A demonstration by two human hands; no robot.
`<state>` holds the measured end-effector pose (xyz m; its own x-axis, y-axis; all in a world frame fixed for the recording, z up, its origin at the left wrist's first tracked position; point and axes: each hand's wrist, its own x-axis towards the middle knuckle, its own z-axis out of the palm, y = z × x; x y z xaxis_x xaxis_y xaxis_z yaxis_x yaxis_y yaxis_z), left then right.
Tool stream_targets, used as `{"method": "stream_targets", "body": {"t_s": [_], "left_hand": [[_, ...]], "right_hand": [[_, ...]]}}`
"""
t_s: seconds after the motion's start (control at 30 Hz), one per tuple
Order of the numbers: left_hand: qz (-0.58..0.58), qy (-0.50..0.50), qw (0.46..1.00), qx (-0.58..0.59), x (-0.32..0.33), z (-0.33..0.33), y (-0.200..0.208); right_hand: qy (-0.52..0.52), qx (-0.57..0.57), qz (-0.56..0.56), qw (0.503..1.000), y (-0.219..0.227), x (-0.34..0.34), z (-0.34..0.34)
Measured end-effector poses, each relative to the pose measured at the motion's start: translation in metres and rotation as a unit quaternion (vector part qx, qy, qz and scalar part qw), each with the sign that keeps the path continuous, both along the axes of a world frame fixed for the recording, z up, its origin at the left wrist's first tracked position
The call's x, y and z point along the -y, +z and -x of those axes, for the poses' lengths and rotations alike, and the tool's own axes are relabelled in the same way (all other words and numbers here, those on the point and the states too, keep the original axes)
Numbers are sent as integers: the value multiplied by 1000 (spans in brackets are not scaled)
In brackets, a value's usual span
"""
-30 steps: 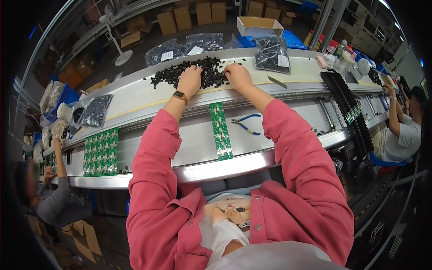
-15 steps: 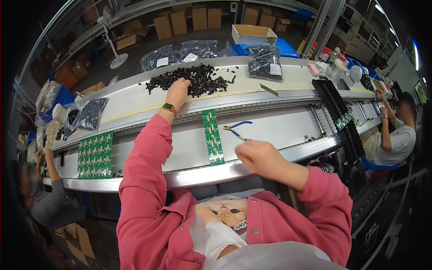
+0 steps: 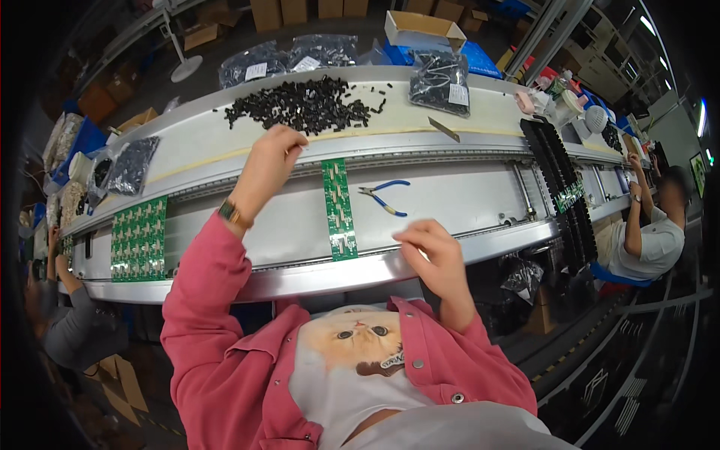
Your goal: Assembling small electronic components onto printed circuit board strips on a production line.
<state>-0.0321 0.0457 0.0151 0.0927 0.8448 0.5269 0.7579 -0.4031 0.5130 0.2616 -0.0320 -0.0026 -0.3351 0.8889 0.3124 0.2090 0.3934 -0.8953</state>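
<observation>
My left hand is above the far rail of the conveyor, just nearer than a pile of small black components. Its fingertips are pinched together; whatever they hold is too small to name. Over the near rail is my right hand, thumb and fingers drawn together, with anything between them hidden. Between the hands a narrow green circuit board spans the conveyor rails. Blue-handled cutting pliers lie with jaws toward that board, touched by neither hand.
A wider panel of green boards sits on the rails at left. Black slotted racks cross the line at right. Bags of black parts and a flat metal strip lie on the far shelf. Co-workers sit at both ends.
My left hand has drawn back from the black pile toward me, fingers pinched. My right hand has turned more upright near the front rail. The whole view has shifted slightly.
</observation>
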Motion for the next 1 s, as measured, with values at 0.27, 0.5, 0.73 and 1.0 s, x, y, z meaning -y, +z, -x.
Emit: {"method": "stream_targets", "body": {"t_s": [0.27, 0.5, 0.73, 1.0], "left_hand": [[83, -4, 995, 48, 128, -50, 34], [122, 62, 975, 173, 127, -49, -27], [95, 72, 983, 140, 126, -46, -47], [109, 80, 980, 143, 127, -45, -52]], "right_hand": [[15, 11, 60, 998, -18, -46, 46], [71, 64, 56, 994, -29, -41, 55], [85, 150, 22, 985, -37, -30, 60], [86, 184, -2, 979, -34, -29, 63]]}}
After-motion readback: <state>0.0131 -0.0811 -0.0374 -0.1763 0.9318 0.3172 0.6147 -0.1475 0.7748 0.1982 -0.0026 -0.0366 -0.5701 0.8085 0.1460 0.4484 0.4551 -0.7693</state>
